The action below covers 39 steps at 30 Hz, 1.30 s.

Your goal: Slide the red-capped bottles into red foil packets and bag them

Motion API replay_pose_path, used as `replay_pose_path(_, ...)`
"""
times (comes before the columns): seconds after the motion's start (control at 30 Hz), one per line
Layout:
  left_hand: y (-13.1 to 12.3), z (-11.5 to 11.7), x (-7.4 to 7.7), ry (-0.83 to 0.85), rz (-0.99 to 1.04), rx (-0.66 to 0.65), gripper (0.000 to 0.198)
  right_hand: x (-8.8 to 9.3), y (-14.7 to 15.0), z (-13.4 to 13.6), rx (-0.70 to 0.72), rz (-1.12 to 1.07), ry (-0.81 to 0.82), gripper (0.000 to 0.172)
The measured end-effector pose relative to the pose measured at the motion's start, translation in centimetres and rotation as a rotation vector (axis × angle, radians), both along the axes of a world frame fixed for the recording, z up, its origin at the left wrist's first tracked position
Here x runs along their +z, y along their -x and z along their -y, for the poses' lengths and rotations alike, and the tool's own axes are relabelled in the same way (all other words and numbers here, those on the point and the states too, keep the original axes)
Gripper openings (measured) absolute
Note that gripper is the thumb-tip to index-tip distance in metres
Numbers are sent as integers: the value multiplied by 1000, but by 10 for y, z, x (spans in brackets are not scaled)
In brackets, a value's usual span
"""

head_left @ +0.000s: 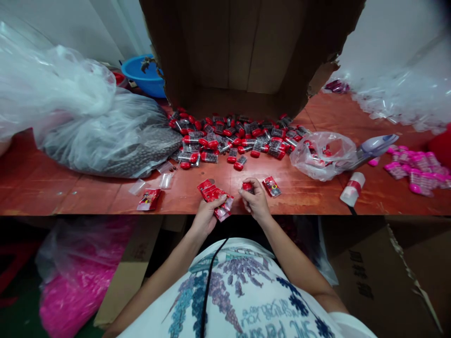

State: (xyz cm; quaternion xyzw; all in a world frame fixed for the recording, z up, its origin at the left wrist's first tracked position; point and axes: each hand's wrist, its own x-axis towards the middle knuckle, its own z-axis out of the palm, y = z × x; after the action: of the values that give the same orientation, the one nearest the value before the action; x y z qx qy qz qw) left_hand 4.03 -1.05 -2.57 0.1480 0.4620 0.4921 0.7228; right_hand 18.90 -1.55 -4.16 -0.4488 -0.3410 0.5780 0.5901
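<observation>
Near the table's front edge, my left hand [208, 212] is closed on several red printed cards [213, 192], fanned out between thumb and fingers. Just to its right, my right hand [258, 199] grips a small red-capped container [247, 187] with its fingertips. A stack of red cards [271, 186] lies beside my right hand, and another red card stack [149, 199] rests further left by small clear plastic pieces [166, 180]. Beyond both hands spreads a pile of clear containers with red caps [229, 134].
An open cardboard box [239, 51] stands behind the pile. A large plastic bag [116, 136] fills the left, near a blue basin [146, 77]. On the right are a small clear bag [322, 155], scissors [373, 148], a white roll [353, 188] and pink containers [421, 169].
</observation>
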Motion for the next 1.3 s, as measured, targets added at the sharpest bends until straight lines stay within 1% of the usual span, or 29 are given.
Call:
replay_pose_path(0.13,-1,2,-1,38,-4,-18,22,0,0,1,-5,-12,22,29)
replay_pose_path(0.2,0,0,-1,49,5,-14,21,1,-1,2,13,-24,13,34)
replay_pose_path(0.3,3,-5,1,56,9,32,20,5,-3,4,134,-25,-29,45)
replay_pose_path(0.4,6,-10,2,68,-3,92,18,9,-5,8,249,54,-41,44)
replay_pose_path(0.47,7,-12,2,75,2,109,16,10,-3,13,280,134,-46,44)
replay_pose_path(0.53,8,-13,2,76,18,119,16,9,1,19,297,190,-61,48)
replay_pose_path(0.63,7,-14,3,82,22,138,16,8,7,26,272,241,-80,50)
replay_pose_path(0.77,6,-14,5,104,3,151,15,8,12,28,213,346,-94,40)
replay_pose_path(0.87,5,-13,7,78,7,135,16,8,12,27,161,412,-103,38)
replay_pose_path(0.97,4,-11,7,28,7,111,20,7,13,26,124,420,-110,38)
replay_pose_path(1.07,3,-9,9,-32,-25,102,24,7,14,26,125,395,-127,39)
replay_pose_path(1.17,2,-7,10,-109,-65,87,27,7,14,26,136,377,-110,41)
replay_pose_path(1.3,2,-6,13,-189,-98,54,36,8,12,24,207,303,-53,51)
